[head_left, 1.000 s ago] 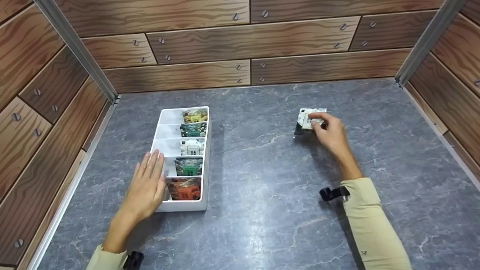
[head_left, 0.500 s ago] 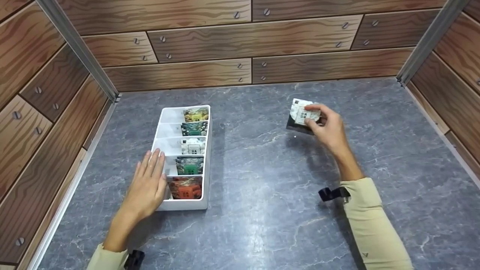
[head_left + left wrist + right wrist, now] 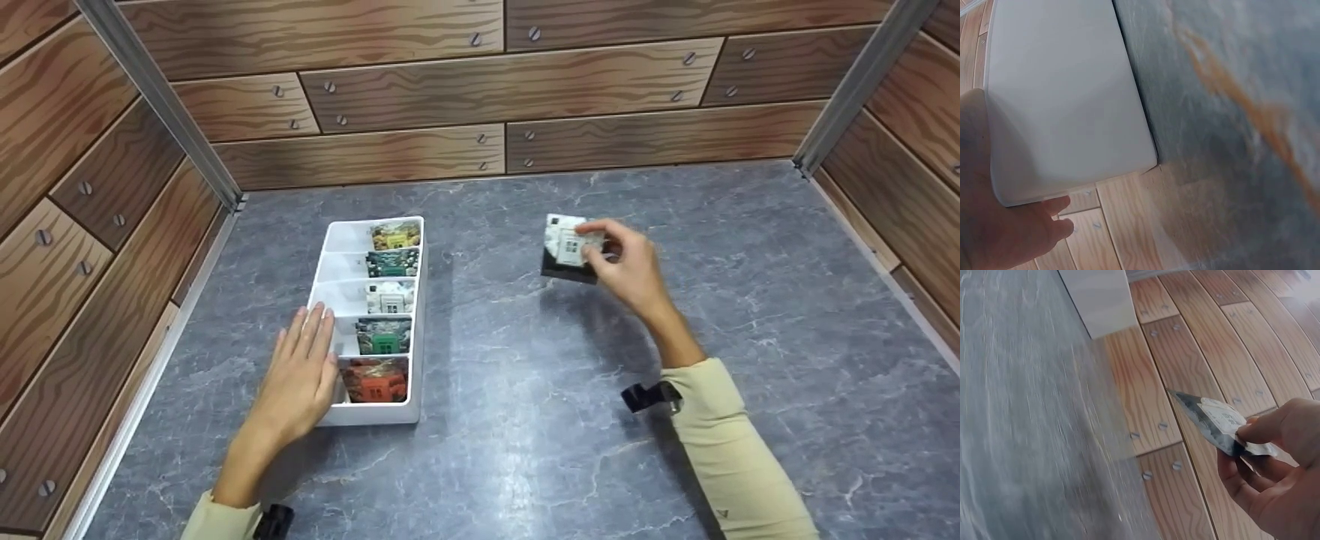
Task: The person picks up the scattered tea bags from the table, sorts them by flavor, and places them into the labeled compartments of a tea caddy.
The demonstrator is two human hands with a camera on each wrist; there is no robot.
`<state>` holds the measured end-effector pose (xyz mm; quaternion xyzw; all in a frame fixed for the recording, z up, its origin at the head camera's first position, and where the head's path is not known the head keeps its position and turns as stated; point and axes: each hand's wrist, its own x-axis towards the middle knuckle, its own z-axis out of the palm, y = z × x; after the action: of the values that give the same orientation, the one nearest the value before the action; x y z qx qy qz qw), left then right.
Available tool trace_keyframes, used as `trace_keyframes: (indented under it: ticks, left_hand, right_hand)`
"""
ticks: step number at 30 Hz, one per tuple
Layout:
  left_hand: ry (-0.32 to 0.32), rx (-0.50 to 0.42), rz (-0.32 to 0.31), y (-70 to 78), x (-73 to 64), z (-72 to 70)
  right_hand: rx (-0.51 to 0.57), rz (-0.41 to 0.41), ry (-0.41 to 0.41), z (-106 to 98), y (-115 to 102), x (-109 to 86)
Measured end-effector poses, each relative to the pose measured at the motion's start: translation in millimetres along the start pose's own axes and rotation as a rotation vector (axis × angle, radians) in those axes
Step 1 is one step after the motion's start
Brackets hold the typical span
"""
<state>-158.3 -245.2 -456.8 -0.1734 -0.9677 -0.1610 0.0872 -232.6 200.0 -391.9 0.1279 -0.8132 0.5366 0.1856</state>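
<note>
My right hand (image 3: 628, 266) pinches a small flat square sachet (image 3: 564, 246), white on top with a dark lower part, between thumb and fingers. It is held above the table, right of a long white divided box (image 3: 420, 360). In the right wrist view the sachet (image 3: 1216, 424) is seen tilted, with the thumb across its face. My left hand (image 3: 298, 379) lies with straight fingers along the box's left rim near the front. The box holds similar sachets in its compartments: yellow (image 3: 395, 236), dark green (image 3: 391, 263), white (image 3: 390, 298), green (image 3: 384, 337) and red (image 3: 375, 381).
The grey marbled table (image 3: 510, 390) is enclosed by wood-patterned panels (image 3: 405, 90) at the back and both sides. Metal corner posts (image 3: 161, 112) stand at the back left and back right. A black strap mount (image 3: 651, 396) sits at the right wrist.
My right hand has lifted the sachet from the right part of the table and carried it left toward the box. The left hand stays against the box.
</note>
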Motion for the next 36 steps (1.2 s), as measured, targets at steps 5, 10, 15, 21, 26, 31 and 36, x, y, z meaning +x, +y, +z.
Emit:
trace_keyframes:
  ticks: [5,10,15,21,26,31,36]
  left_hand:
    - [-0.037,0.011,-0.022,0.6,0.9,-0.6]
    - [-0.049,0.027,-0.019,2.7,3.0,-2.0]
    - [-0.049,0.026,-0.019,3.8,4.1,-3.1]
    - [-0.047,0.015,-0.011,4.3,5.4,-1.9]
    - [-0.038,0.011,-0.009,3.3,3.6,0.0]
    - [-0.024,0.011,-0.013,0.8,2.2,0.6]
    - [-0.030,0.012,-0.022,-1.0,0.9,1.2]
  right_hand:
    - [0.044,-0.024,-0.035,19.0,-8.6,2.2]
    - [0.056,-0.053,-0.042,38.4,-4.5,6.1]
    - [0.060,-0.079,-0.040,58.0,12.7,12.7]
    - [0.065,-0.121,-0.076,76.3,12.2,16.4]
    - [0.065,-0.147,-0.107,92.8,5.2,18.3]
    - [0.062,-0.184,-0.133,110.1,-5.6,22.4]
    - [0.075,-0.182,-0.182,127.1,-16.5,25.6]
